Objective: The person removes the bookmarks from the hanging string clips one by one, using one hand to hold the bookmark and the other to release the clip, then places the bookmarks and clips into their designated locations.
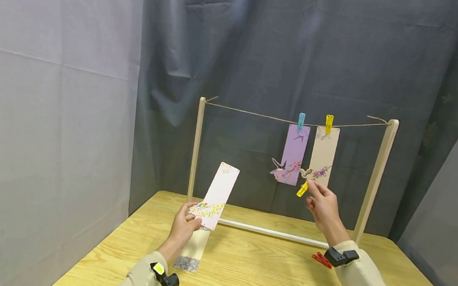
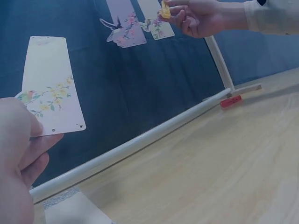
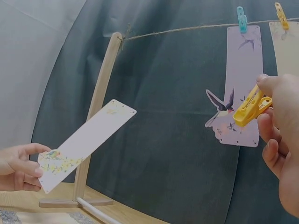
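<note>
My left hand [image 1: 185, 226] grips the lower left edge of a pale pink bookmark [image 1: 221, 189] printed with yellow blossoms and a small bird, held up tilted above the table. In the right wrist view, my right hand [image 3: 285, 126] pinches a yellow clothespin [image 3: 251, 106] between thumb and fingers. Two bookmarks hang behind it from a twine line [image 1: 255, 114]: a purple one [image 1: 295, 150] under a blue clothespin [image 1: 301, 120], and a cream one [image 1: 324, 152] under another yellow clothespin [image 1: 328, 123]. The right hand overlaps the cream one's lower end in the head view.
The twine runs between two wooden posts [image 1: 375, 180], joined below by a white bar [image 1: 270, 231]. Red clothespins [image 1: 322, 259] lie on the wooden table [image 1: 260, 269] near the right post. A cream strip with glittery silver ends [image 1: 195, 247] lies below the left hand.
</note>
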The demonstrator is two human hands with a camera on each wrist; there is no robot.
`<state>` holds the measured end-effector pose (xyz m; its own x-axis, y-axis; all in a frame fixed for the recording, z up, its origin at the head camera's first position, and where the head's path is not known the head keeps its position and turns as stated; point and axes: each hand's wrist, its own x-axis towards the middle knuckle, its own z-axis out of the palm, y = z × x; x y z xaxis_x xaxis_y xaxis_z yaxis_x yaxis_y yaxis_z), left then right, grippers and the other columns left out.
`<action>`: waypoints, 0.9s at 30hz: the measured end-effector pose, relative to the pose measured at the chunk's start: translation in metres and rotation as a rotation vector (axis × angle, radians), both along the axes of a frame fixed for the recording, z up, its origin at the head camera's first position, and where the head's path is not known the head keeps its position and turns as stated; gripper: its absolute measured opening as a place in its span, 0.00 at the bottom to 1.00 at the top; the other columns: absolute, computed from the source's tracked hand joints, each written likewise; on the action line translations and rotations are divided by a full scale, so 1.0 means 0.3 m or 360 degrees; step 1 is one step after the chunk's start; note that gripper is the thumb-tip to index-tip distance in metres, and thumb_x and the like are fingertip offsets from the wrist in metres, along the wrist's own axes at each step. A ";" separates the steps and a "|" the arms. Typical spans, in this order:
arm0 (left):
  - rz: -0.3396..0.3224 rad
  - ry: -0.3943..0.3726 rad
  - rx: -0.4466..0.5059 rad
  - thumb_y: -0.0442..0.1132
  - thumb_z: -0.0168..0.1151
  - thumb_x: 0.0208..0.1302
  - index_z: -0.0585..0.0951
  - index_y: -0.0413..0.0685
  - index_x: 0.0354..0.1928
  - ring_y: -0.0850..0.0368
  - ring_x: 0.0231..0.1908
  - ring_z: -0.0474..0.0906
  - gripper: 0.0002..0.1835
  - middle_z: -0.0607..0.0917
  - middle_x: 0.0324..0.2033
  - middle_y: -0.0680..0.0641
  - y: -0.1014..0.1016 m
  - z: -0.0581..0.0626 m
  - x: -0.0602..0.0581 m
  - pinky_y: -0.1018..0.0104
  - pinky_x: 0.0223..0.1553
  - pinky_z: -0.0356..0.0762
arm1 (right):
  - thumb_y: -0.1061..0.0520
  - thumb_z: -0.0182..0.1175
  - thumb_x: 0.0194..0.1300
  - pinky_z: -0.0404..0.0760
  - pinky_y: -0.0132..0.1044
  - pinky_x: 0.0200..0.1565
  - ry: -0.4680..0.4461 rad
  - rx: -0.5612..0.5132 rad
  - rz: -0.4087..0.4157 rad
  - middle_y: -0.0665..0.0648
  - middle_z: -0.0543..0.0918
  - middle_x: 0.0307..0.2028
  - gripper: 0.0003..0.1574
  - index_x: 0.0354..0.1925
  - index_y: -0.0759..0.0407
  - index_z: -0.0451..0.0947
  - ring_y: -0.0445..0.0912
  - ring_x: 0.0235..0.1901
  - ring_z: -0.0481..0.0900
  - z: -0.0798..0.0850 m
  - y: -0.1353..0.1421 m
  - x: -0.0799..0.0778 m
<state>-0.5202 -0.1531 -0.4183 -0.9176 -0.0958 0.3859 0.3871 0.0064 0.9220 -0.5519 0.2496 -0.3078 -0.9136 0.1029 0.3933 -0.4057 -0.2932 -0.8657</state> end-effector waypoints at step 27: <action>-0.0021 -0.0080 -0.0106 0.25 0.63 0.67 0.68 0.40 0.72 0.41 0.39 0.85 0.32 0.83 0.40 0.37 -0.065 -0.085 0.078 0.49 0.45 0.82 | 0.44 0.63 0.75 0.76 0.29 0.27 -0.0083 0.0559 -0.0273 0.46 0.81 0.40 0.24 0.59 0.58 0.80 0.38 0.25 0.74 -0.134 0.085 0.049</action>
<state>-0.4967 -0.1728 -0.4437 -0.9369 -0.0595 0.3446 0.3410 0.0636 0.9379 -0.5372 0.2750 -0.3481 -0.9144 0.1232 0.3855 -0.3761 0.0930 -0.9219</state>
